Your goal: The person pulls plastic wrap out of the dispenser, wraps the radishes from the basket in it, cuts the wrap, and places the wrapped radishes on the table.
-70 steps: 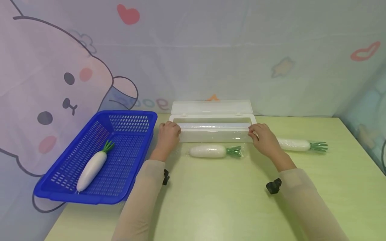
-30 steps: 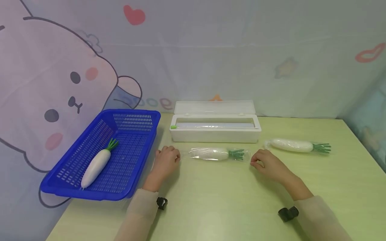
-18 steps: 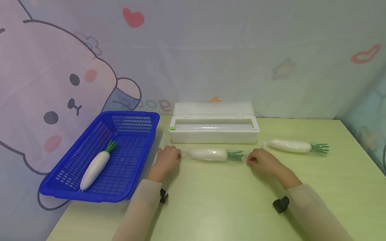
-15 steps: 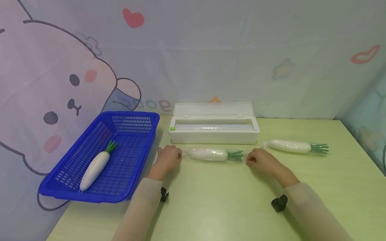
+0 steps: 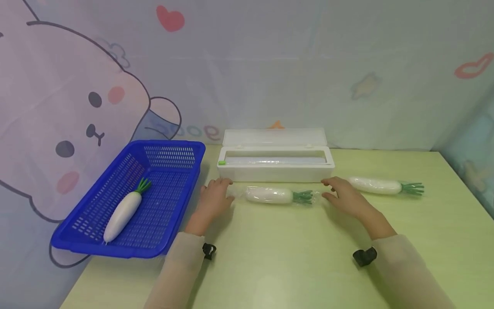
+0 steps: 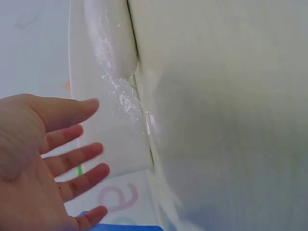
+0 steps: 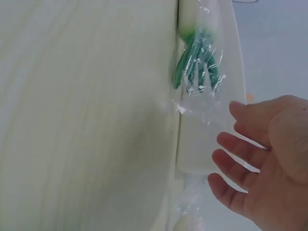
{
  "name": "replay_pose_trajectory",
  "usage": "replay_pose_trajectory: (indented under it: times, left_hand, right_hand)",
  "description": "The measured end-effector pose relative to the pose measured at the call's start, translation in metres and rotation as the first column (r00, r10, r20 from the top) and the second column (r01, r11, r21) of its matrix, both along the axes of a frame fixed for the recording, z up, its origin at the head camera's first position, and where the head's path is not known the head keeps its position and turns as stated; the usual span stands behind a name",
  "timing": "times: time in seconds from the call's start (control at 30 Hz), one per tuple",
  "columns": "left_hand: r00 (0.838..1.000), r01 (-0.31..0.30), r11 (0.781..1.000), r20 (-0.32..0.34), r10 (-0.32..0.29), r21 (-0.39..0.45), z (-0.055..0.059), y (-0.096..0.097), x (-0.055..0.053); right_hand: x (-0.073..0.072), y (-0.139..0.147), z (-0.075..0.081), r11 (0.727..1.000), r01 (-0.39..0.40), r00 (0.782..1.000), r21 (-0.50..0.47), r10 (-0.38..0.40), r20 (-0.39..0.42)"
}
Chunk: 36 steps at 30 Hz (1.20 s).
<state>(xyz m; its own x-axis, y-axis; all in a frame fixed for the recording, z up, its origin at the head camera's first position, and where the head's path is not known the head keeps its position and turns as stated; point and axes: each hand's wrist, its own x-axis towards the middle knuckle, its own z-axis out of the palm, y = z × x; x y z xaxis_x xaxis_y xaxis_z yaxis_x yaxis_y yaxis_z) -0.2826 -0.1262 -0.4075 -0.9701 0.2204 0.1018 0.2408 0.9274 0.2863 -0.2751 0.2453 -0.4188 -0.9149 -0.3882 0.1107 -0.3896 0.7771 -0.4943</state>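
A white radish [image 5: 269, 195] wrapped in clear plastic film lies across the table, its green stalks [image 5: 302, 197] toward the right. Loose film [image 5: 238, 193] sticks out past its root end. My left hand [image 5: 214, 198] is just beyond that end, fingers spread and holding nothing. In the left wrist view the thumb and fingers [image 6: 79, 183] stand apart, near the shiny film [image 6: 126, 103]. Past the stalks is my right hand [image 5: 344, 197], with the thumb and fingers parted and nothing between them. The film around the stalks [image 7: 197, 62] shows up close in the right wrist view.
Behind the radish stands a white cling film box [image 5: 275, 173], lid [image 5: 275, 137] raised, with a green slider [image 5: 221, 162] at its left. A second wrapped radish [image 5: 376, 186] lies at right. The blue basket [image 5: 175, 214] at left holds an unwrapped radish [image 5: 122, 216].
Both hands came down from the box's front edge to the film ends beside the middle radish. Half a second ago their fingers were bunched there; now they are spread and off the film.
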Motion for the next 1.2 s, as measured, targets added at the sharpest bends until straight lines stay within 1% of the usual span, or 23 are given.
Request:
replay_pose_trajectory:
  times: [0.07,0.13,0.23,0.3,0.4,0.47,0.63,0.77,0.83,0.9,0.97,1.03,1.1,1.13,1.2]
  left_hand:
    - [0.999,0.031,1.0,0.008,-0.031,0.001,0.001,0.002,-0.003]
    - [0.998,0.054,0.999,0.044,-0.053,-0.01,0.0,0.004,-0.007]
    - [0.993,0.061,0.997,0.106,-0.056,-0.04,-0.005,0.005,-0.015]
    - [0.99,0.063,0.997,0.13,-0.056,-0.051,-0.008,0.006,-0.02]
    - [0.988,0.078,0.996,0.14,-0.072,-0.039,-0.013,0.007,-0.026]
    - [0.986,0.092,0.995,0.144,-0.086,-0.03,-0.014,0.008,-0.03]
    - [0.986,0.104,0.995,0.132,-0.102,-0.009,-0.015,0.01,-0.036]
    - [0.984,0.103,0.993,0.138,-0.109,0.05,-0.015,0.01,-0.038]
    - [0.982,0.1,0.99,0.15,-0.114,0.095,-0.016,0.008,-0.039]
    - [0.979,0.093,0.985,0.164,-0.117,0.148,-0.017,0.005,-0.04]
    - [0.976,0.083,0.971,0.177,-0.124,0.224,-0.019,0.003,-0.041]
    - [0.973,0.045,0.948,0.202,-0.114,0.316,-0.019,0.0,-0.042]
    - [0.968,-0.003,0.909,0.228,-0.101,0.416,-0.019,-0.001,-0.043]
    - [0.967,-0.027,0.885,0.237,-0.095,0.465,-0.017,-0.001,-0.043]
    - [0.96,-0.096,0.833,0.271,-0.067,0.545,-0.012,-0.001,-0.043]
  right_hand:
    - [0.0,-0.004,0.001,0.998,-0.038,0.999,0.051,0.039,-0.025]
    - [-0.001,-0.008,-0.001,0.99,-0.08,0.996,0.115,0.085,-0.039]
    - [-0.005,-0.013,-0.008,0.977,-0.12,0.991,0.176,0.129,-0.04]
    - [-0.007,-0.015,-0.012,0.973,-0.132,0.989,0.188,0.141,-0.036]
    - [-0.011,-0.015,-0.016,0.973,-0.143,0.988,0.182,0.151,-0.028]
    - [-0.012,-0.015,-0.017,0.972,-0.161,0.985,0.173,0.17,-0.038]
    - [-0.016,-0.017,-0.016,0.97,-0.2,0.976,0.138,0.209,-0.057]
    - [-0.018,-0.018,-0.017,0.977,-0.175,0.983,0.123,0.181,-0.033]
    - [-0.019,-0.018,-0.019,0.982,-0.155,0.987,0.109,0.158,-0.015]
    - [-0.018,-0.017,-0.021,0.986,-0.134,0.99,0.1,0.136,-0.019]
    - [-0.015,-0.015,-0.022,0.993,-0.105,0.994,0.061,0.107,-0.017]
    - [-0.01,-0.015,-0.022,0.997,-0.071,0.997,-0.008,0.071,-0.024]
    - [-0.001,-0.016,-0.018,0.994,-0.034,0.999,-0.104,0.031,-0.03]
    - [0.006,-0.017,-0.015,0.988,-0.012,1.0,-0.155,0.008,-0.03]
    - [0.02,-0.022,-0.01,0.966,0.001,0.998,-0.259,-0.016,-0.054]
